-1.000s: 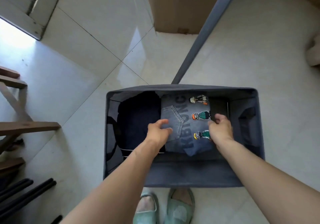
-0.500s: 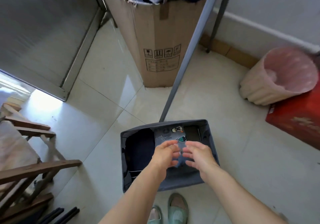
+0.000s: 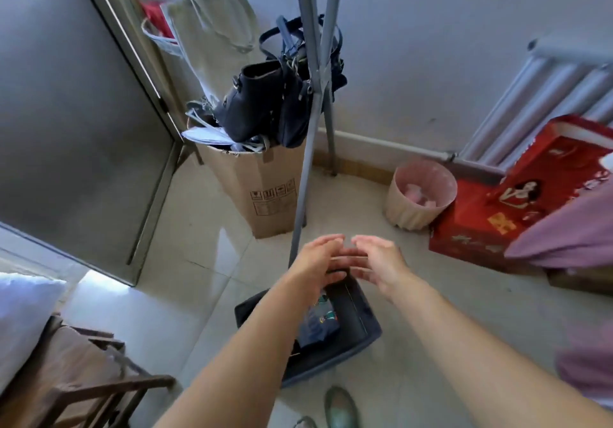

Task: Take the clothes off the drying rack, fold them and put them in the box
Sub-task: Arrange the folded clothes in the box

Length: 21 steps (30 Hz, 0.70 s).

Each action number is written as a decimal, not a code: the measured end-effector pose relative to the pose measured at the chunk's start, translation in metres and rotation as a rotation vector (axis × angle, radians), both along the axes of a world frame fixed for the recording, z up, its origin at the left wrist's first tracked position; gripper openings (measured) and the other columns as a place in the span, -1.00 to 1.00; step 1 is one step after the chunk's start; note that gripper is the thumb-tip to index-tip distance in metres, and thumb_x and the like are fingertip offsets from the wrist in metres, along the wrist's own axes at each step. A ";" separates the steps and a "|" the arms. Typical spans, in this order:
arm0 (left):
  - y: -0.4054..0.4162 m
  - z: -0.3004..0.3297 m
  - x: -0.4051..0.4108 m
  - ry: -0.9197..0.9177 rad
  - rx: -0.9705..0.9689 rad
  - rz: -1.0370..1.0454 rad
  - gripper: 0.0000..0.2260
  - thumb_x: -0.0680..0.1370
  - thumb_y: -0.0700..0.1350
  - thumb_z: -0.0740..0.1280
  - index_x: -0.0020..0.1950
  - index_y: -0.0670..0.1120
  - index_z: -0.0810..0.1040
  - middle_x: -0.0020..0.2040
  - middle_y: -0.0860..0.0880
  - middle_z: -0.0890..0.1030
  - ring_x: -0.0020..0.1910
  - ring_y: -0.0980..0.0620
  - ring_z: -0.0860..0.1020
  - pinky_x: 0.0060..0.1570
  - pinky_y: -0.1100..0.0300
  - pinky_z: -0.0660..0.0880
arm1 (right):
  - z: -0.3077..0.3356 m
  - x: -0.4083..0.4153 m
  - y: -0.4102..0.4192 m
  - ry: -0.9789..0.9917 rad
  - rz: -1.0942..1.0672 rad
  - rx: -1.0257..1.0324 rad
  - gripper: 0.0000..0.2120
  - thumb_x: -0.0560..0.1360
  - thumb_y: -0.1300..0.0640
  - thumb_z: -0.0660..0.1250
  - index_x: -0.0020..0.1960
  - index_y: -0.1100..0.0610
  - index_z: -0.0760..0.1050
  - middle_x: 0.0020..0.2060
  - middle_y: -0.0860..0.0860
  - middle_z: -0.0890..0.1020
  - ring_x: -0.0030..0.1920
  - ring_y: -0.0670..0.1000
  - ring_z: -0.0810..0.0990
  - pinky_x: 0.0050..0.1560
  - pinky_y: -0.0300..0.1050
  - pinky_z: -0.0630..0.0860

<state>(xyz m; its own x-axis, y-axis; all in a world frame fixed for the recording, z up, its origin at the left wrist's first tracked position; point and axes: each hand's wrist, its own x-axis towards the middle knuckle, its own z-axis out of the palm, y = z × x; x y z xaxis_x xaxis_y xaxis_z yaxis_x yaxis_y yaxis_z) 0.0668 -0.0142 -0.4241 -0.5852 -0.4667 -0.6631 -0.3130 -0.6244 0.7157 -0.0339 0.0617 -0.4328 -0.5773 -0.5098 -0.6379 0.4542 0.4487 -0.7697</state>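
Both hands, the left hand (image 3: 320,255) and right hand (image 3: 378,260), hover loose-fingered and empty above the dark grey fabric box (image 3: 368,325) holding folded blue denim clothes (image 3: 316,326), where a careless reach could snag the grey metal rack leg (image 3: 303,175).

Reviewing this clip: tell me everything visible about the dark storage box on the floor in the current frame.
The storage box is a dark grey-blue, soft-sided rectangular bin, seemingly fabric, standing open-topped on the pale tiled floor by the person's feet. Inside lies a folded denim garment with small colourful patches, at the middle of what shows. The left forearm crosses in front and hides the box's left part. Both hands, left hand and right hand, are raised above its far rim, empty, not touching it. A grey rack pole meets the floor just beyond.
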 end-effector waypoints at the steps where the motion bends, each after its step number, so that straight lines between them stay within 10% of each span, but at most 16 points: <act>1: 0.006 0.018 0.000 -0.004 -0.013 -0.012 -0.82 0.66 -0.12 0.21 0.21 -0.05 0.54 0.07 -0.12 0.67 -0.03 -0.02 0.64 0.04 0.07 0.54 | 0.019 0.000 0.007 0.010 -0.014 -0.013 -0.83 0.62 0.19 0.17 0.09 0.11 0.53 0.04 0.21 0.66 -0.13 0.13 0.64 -0.23 -0.13 0.53; 16: 0.099 0.223 -0.074 0.433 -0.176 -0.156 -0.86 0.64 -0.18 0.24 0.16 -0.16 0.52 -0.05 -0.17 0.63 -0.09 -0.20 0.68 0.03 -0.15 0.62 | 0.228 -0.035 0.139 0.270 -0.279 -0.361 -0.84 0.62 0.21 0.19 0.01 0.13 0.56 -0.13 0.12 0.64 -0.20 0.08 0.62 -0.25 -0.12 0.51; 21: 0.165 0.242 -0.098 0.437 -0.204 -0.241 -0.82 0.64 -0.16 0.25 0.20 -0.11 0.56 -0.16 -0.05 0.67 -0.19 -0.03 0.65 -0.20 0.14 0.54 | 0.260 -0.055 0.217 0.408 -0.326 -0.364 -0.83 0.60 0.25 0.21 0.03 0.17 0.58 -0.21 0.12 0.63 -0.31 0.05 0.59 -0.30 -0.13 0.48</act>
<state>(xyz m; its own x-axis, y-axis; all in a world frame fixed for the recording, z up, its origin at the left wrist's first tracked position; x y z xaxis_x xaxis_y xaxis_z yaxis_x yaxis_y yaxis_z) -0.0316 0.1506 -0.1819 -0.8928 -0.3788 -0.2438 -0.0761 -0.4067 0.9104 -0.0885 0.2787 -0.1732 -0.8995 -0.4093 -0.1528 0.1615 0.0136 -0.9868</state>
